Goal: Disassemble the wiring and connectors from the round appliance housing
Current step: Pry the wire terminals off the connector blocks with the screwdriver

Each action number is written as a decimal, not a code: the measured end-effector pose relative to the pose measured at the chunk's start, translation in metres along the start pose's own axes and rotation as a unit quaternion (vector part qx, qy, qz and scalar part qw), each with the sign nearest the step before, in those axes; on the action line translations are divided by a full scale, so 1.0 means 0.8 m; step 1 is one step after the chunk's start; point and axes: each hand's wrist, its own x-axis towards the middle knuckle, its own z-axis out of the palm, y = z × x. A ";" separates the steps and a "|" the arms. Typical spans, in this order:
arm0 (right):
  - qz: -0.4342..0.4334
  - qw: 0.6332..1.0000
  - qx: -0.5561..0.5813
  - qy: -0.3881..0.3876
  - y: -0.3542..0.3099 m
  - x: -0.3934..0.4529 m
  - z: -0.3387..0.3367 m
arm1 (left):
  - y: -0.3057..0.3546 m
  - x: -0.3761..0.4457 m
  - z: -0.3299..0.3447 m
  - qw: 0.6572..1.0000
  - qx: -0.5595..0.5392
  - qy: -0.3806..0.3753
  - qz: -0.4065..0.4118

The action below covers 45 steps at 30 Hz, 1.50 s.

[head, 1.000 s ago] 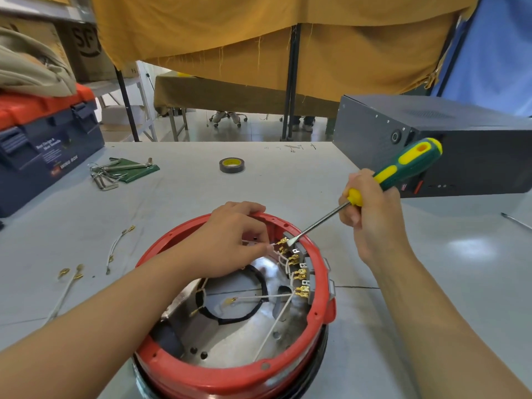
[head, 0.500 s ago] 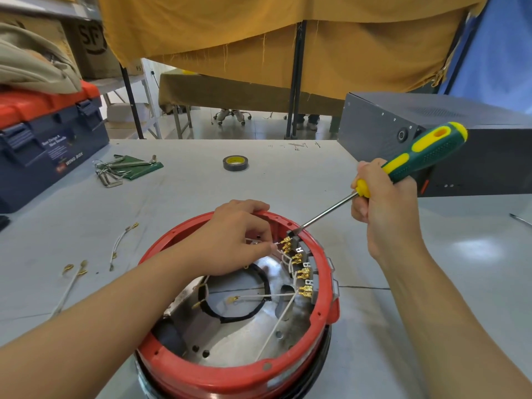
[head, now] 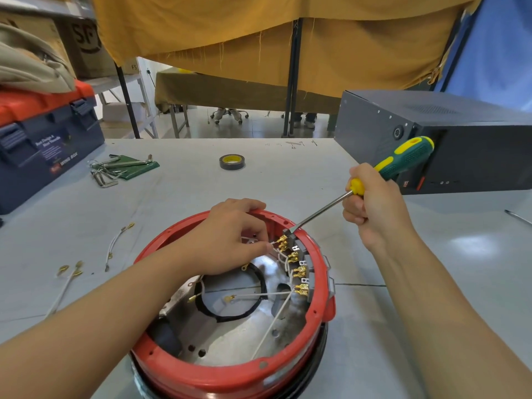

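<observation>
Two hands busy: left hand point(head: 230, 240) pinching wire point(head: 273, 243), right hand point(head: 371, 208) gripping screwdriver point(head: 359, 191), tip at far connector point(head: 283, 240) inside housing point(head: 230, 378), centre-near. Risk: slipping tip, torn wire.

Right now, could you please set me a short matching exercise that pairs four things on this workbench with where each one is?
Things:
1. screwdriver
2. roll of tape
3. toolbox
4. loose wires

Places:
A. far middle of the table, standing alone
B. at the table's left edge, red lid on top
C. gripped in the right hand, tip at the top connector inside the red housing
D. flat on the table, left of the housing

Pairs: 1-C, 2-A, 3-B, 4-D
</observation>
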 end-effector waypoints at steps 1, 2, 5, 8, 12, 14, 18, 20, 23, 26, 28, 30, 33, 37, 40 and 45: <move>0.002 1.000 0.000 0.002 0.000 0.000 0.000 | 0.000 0.000 0.000 1.000 0.001 -0.001 0.000; 0.000 1.000 0.001 0.003 0.000 -0.001 0.000 | 0.000 0.000 0.000 1.000 0.002 -0.002 -0.001; -0.028 1.000 0.011 -0.001 0.002 -0.004 0.001 | -0.001 0.000 0.000 1.000 0.000 -0.001 -0.003; -0.058 0.998 0.008 -0.013 0.002 -0.009 0.001 | -0.002 0.000 0.000 1.000 -0.002 0.002 -0.002; -0.091 0.996 -0.007 -0.014 -0.003 -0.016 0.002 | -0.002 -0.001 0.000 1.000 -0.006 0.003 0.002; -0.108 0.994 -0.008 -0.006 -0.007 -0.019 0.004 | -0.002 -0.001 0.000 1.000 -0.009 0.003 0.001; -0.140 0.990 -0.012 -0.005 -0.010 -0.027 0.008 | -0.002 0.000 0.000 1.000 -0.007 0.003 0.000; -0.150 0.988 -0.014 -0.014 -0.010 -0.029 0.010 | -0.002 0.000 0.000 1.000 -0.011 0.002 -0.001; -0.143 0.990 -0.017 -0.014 -0.010 -0.027 0.009 | -0.001 -0.001 0.000 1.000 -0.012 -0.001 -0.001; -0.123 0.992 -0.005 -0.019 -0.007 -0.023 0.005 | -0.002 -0.001 0.000 1.000 -0.011 0.002 -0.002; -0.114 0.993 -0.002 -0.019 -0.006 -0.021 0.001 | -0.002 -0.001 0.001 1.000 -0.009 0.002 -0.002; -0.107 0.994 0.005 -0.021 -0.004 -0.019 -0.001 | -0.002 -0.001 0.001 1.000 -0.006 0.002 -0.001; -0.085 0.996 0.002 -0.037 0.007 -0.022 0.004 | -0.001 -0.001 0.000 1.000 -0.007 0.002 -0.003; -0.114 0.990 -0.016 -0.075 0.012 -0.030 0.017 | -0.001 -0.001 0.000 1.000 -0.011 0.003 -0.004; -0.123 0.991 0.019 -0.052 0.002 -0.029 0.012 | -0.001 -0.001 0.000 1.000 -0.013 0.003 -0.008; -0.140 0.990 0.031 -0.007 -0.005 -0.027 -0.003 | -0.002 -0.001 0.000 1.000 -0.014 0.000 -0.005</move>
